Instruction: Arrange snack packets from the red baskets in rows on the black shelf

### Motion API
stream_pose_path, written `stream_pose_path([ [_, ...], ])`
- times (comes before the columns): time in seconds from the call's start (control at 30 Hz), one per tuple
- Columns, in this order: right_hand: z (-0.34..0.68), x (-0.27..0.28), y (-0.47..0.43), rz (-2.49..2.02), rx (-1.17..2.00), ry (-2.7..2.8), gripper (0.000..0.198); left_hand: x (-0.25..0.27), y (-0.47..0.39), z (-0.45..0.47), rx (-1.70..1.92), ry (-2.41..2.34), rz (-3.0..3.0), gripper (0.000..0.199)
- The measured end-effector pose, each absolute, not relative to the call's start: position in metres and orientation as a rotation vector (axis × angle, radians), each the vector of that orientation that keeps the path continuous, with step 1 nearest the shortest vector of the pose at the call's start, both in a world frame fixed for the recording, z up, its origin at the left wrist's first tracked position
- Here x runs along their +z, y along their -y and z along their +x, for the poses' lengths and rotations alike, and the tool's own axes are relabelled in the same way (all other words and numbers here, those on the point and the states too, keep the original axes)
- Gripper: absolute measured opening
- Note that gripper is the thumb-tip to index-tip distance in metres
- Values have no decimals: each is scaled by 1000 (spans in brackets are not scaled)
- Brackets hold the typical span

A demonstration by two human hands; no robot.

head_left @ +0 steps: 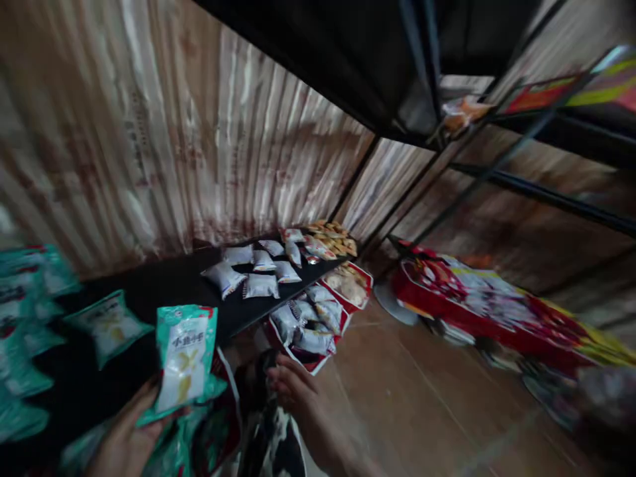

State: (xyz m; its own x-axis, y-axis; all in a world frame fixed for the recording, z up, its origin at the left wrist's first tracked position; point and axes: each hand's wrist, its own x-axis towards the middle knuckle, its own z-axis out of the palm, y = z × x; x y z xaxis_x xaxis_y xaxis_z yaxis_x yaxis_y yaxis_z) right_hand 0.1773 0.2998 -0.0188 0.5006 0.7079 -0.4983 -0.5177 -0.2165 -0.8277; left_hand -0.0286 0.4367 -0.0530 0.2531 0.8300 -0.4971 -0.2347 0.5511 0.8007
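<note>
My left hand (126, 430) is closed on the lower part of a teal and white snack packet (183, 358), held upright with its printed front facing me. Near it, another teal snack packet (109, 324) lies on the black shelf, and a pile of similar packets (24, 331) sits at the far left. More teal packets lie low in the frame, behind and below the left hand. My right hand (295, 387) is over my lap, its fingers curled beside something dark; blur hides what they hold, if anything.
White packets (261, 286) and yellowish snacks (332, 238) lie along the black shelf (144, 281). Below its edge, a red-rimmed bag (313, 331) holds silvery packets. Across the tiled floor (412, 384) are a large red bag (477, 305) and metal racking (546, 199). Corrugated sheeting (223, 132) stands behind.
</note>
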Motion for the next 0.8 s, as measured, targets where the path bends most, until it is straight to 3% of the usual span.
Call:
stream_pose_path([
  [0.13, 206, -32, -274, -1467, 810, 63, 38, -31, -428, 20, 711, -765, 480, 31],
  [0.3, 161, -30, -378, -1293, 979, 481, 54, -29, -443, 19, 806, -713, 419, 27],
  [0.37, 144, -24, -417, -1246, 1192, 639, 50, -33, -451, 7, 832, -745, 403, 26],
  [0.5, 144, -24, -464, -1219, 1323, 764, 44, -40, -479, -3, 889, -851, 424, 26],
  [0.63, 161, -29, -512, -1195, 1176, 878, 41, -42, -517, -1, 1083, -1105, 748, 35],
  [0.8, 168, -32, -598, -1189, 948, 1038, 34, -40, -565, 8, 1311, -1332, 1565, 33],
])
